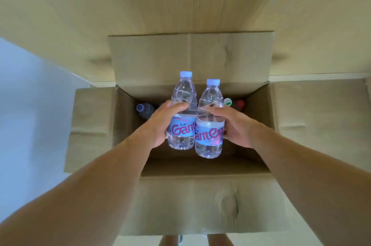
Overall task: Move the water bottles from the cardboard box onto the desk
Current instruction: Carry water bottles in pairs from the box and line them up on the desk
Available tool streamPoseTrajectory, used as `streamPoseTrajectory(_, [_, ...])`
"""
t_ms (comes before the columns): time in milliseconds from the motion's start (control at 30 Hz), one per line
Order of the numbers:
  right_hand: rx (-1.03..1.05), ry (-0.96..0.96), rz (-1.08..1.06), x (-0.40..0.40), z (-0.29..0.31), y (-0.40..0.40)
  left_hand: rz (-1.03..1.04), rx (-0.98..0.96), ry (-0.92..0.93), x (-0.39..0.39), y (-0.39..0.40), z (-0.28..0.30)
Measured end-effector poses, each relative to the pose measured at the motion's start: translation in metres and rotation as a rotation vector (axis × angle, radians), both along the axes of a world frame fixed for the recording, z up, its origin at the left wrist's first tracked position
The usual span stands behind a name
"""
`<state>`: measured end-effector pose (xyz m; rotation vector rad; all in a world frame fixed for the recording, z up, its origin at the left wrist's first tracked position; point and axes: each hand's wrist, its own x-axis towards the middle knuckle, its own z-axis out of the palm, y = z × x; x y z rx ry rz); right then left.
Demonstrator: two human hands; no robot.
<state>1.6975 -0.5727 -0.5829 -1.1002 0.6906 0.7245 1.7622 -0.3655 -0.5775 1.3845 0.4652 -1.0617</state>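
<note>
Over the open cardboard box [92,125] I hold two clear water bottles with pale blue caps and blue labels with red lettering. My left hand [160,123] grips the left bottle [183,95] around its middle. My right hand [234,125] grips the right bottle [210,103] the same way. The two bottles are upright, side by side and touching, lifted above the box's inside. The light wooden desk [180,1] lies beyond the box.
Inside the box, a blue-capped bottle [143,110] stands at the far left, and a white-green cap [228,102] and a red cap [240,103] show at the far right. The box's flaps are spread outward on all sides. A pale wall is at left.
</note>
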Motion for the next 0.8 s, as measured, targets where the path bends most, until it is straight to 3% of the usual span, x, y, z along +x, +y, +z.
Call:
streamPoseTrajectory(167, [0.022,-0.091,-0.085,0.025,0.114,-0.012,0.036,-0.066,-0.094,0.016,-0.025,0.115])
streamPoseTrajectory(367, [0.021,-0.216,-0.131,0.042,0.255,-0.032,-0.062,-0.121,-0.275,0.034,-0.046,0.258])
streamPoseTrajectory(600, [0.061,-0.363,-0.216,0.029,0.414,-0.054,-0.119,-0.116,-0.355,0.031,-0.068,0.412])
streamPoseTrajectory(800, [0.078,-0.518,-0.217,0.015,0.475,-0.081,-0.105,-0.149,-0.405,0.024,-0.088,0.482])
